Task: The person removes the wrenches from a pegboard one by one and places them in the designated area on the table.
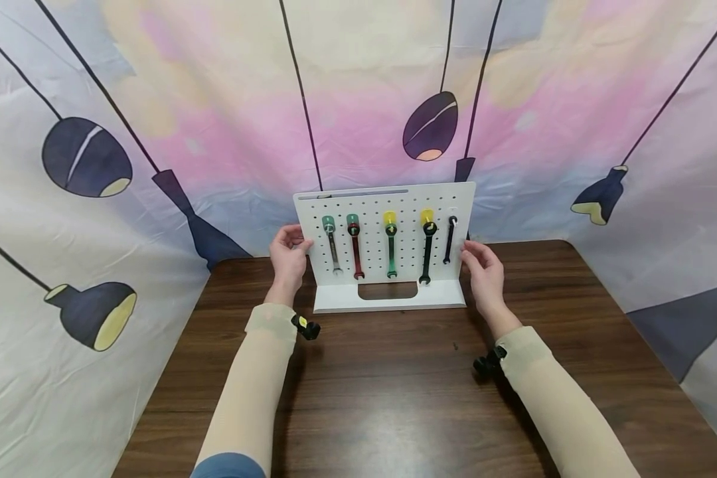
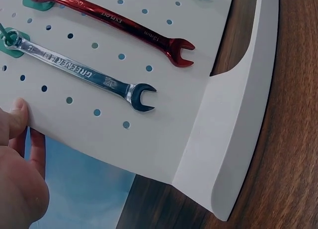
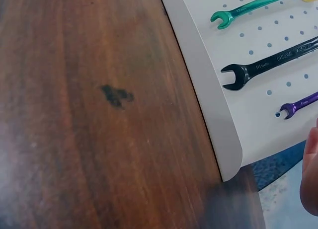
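Observation:
A white pegboard stand (image 1: 407, 252) stands upright near the far edge of the table, its base lip towards me. My left hand (image 1: 289, 260) pinches its left edge, thumb on the front and fingers behind. At the opposite edge, my right hand (image 1: 485, 273) grips the board between thumb and fingers. Combination wrenches hang across it from hooks: silver (image 2: 74, 67), red (image 2: 124, 25), green (image 1: 392, 252), black (image 1: 427, 259) and a small purple one (image 3: 300, 105) on the right. Their open ends point down.
The brown wooden table (image 1: 388, 398) extends in front of the stand, with a small dark mark (image 3: 117, 96) on its surface. Behind hangs a pastel cloth (image 1: 358, 86) printed with dark lamps. An oblong cutout opens low in the board.

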`<action>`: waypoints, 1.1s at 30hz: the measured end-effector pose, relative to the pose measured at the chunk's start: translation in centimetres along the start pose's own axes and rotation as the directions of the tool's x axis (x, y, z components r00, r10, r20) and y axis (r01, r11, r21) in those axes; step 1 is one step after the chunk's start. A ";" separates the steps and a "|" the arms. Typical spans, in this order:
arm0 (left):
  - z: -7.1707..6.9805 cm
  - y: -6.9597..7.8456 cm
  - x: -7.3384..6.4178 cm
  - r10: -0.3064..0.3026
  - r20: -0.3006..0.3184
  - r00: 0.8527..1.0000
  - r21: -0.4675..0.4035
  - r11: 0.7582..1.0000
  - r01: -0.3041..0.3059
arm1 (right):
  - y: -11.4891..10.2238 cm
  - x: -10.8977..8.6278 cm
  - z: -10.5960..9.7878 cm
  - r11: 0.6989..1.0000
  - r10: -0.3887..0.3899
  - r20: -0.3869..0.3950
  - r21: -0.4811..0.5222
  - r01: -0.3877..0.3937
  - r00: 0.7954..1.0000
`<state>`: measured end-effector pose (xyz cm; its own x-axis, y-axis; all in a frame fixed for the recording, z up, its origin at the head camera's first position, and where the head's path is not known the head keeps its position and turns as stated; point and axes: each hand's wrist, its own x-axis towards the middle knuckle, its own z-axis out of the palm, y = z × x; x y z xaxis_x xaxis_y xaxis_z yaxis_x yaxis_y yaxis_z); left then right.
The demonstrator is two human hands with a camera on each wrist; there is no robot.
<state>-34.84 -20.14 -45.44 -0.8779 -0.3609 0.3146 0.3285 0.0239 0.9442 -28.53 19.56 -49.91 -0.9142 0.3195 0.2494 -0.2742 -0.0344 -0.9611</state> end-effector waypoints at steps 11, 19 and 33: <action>-0.1 0.0 0.1 -0.005 0.000 1.000 -0.025 1.000 0.005 | 0.5 0.5 1.6 0.995 -0.089 -0.065 -0.056 0.085 0.994; 0.3 3.0 -1.4 -0.034 -0.003 0.999 0.011 0.999 0.034 | -0.7 -0.3 2.5 0.994 -0.079 -0.088 -0.082 0.072 0.993; 0.1 0.0 0.2 -0.016 -0.016 1.000 0.013 1.000 0.017 | 1.4 0.9 4.1 0.985 -0.112 -0.251 -0.158 0.074 0.961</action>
<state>-35.04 -20.11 -45.42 -0.8775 -0.3762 0.2974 0.3092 0.0301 0.9505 -30.99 15.93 -50.59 -0.7733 0.5486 0.3179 -0.2901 0.1398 -0.9467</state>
